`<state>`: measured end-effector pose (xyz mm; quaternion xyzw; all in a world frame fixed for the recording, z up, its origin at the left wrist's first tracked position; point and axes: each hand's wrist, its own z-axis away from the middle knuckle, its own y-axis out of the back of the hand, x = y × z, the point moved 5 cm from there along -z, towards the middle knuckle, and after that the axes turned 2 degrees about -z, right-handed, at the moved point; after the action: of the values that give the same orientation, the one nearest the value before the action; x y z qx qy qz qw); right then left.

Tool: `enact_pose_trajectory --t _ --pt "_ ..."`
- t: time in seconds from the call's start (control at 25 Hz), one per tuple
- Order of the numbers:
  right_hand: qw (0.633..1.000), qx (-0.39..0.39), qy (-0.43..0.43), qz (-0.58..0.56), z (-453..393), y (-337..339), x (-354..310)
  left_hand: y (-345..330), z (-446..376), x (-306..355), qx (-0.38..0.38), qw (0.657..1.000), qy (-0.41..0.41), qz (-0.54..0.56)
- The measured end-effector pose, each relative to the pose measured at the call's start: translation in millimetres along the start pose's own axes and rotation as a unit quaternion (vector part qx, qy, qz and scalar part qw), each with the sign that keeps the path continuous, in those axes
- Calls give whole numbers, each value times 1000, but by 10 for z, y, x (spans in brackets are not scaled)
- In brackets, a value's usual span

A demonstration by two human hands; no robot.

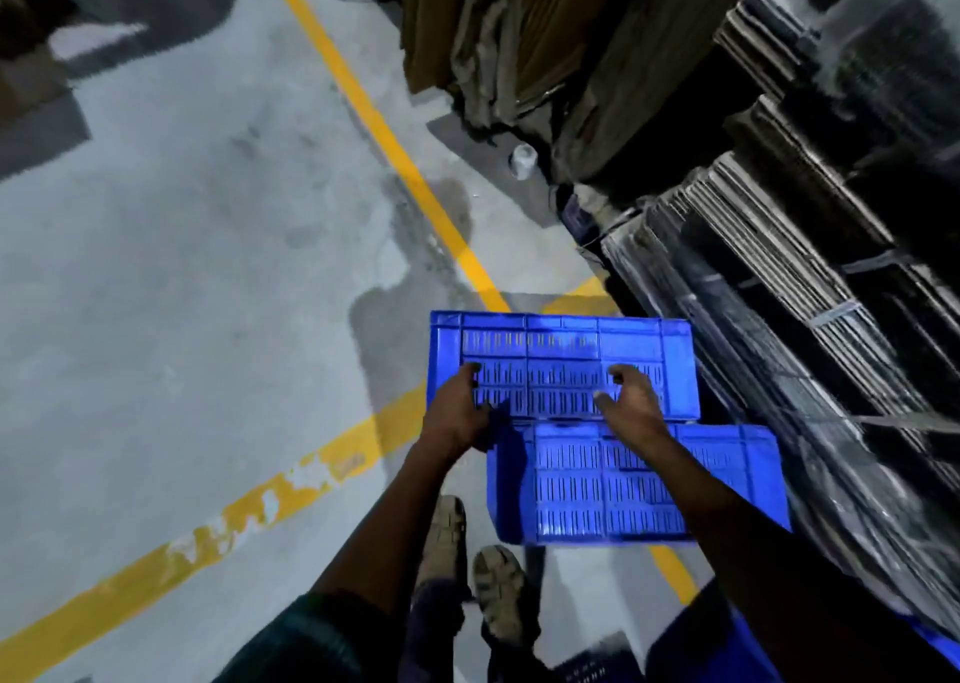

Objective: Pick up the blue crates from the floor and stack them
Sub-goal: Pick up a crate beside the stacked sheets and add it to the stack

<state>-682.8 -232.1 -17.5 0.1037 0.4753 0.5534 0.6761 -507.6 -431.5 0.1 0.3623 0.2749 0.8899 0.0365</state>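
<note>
Two blue slatted crates lie by the stacked goods on the right. The farther blue crate (561, 344) shows its wide slatted face, and both hands are on it. My left hand (457, 407) grips its near left edge, fingers over the face. My right hand (631, 396) rests on the slatted face toward the right, fingers bent and thumb out. The nearer blue crate (639, 485) lies just below, partly under my right forearm. Part of another blue crate (691, 646) shows at the bottom right. Whether the farther crate is off the floor cannot be told.
Wrapped stacks of flat cardboard (810, 277) wall the right side. More brown cardboard (519, 43) stands at the back. Yellow floor lines (395, 152) cross the grey concrete floor (182, 267). A small white cup (522, 160) lies near the stacks. My feet (472, 563) are below the crates.
</note>
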Motion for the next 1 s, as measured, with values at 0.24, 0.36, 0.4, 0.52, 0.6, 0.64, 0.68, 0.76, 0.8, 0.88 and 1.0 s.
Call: enact_pose_trajectory --t 0.24,0.36,0.4,0.52,0.6,0.64,0.68,0.76,0.8,0.88,1.0 --pt "996 55 42 -52 -1113 -136 -285 2 -1353 51 59 995 -30 -70" --pt "991 103 33 -77 -1379 -295 -239 -122 -1689 -35 77 986 -18 -145" --pt "994 86 34 -61 -1395 -392 -199 -189 -1745 -68 50 984 -9 -171" --pt "999 20 24 2 -1400 -652 -54 -318 -1944 -139 -13 960 6 -278" --pt "998 9 34 42 -1357 -731 12 -318 -2011 -165 -1 939 -2 -344" --pt "997 15 47 55 -1332 -739 30 -313 -2018 -192 -2 933 5 -360" --pt "996 20 58 69 -1316 -738 33 -293 -1996 -229 -12 929 15 -369" --pt "992 21 68 101 -1287 -746 49 -282 -1900 -355 -45 926 29 -373" --pt "991 20 72 111 -1280 -759 40 -268 -1844 -412 -61 928 30 -367" --pt "990 16 71 122 -1212 -783 12 -247 -1723 -526 -95 931 37 -350" --pt "989 21 92 112 -1007 -805 -201 -70 -1479 -606 -93 936 38 -337"
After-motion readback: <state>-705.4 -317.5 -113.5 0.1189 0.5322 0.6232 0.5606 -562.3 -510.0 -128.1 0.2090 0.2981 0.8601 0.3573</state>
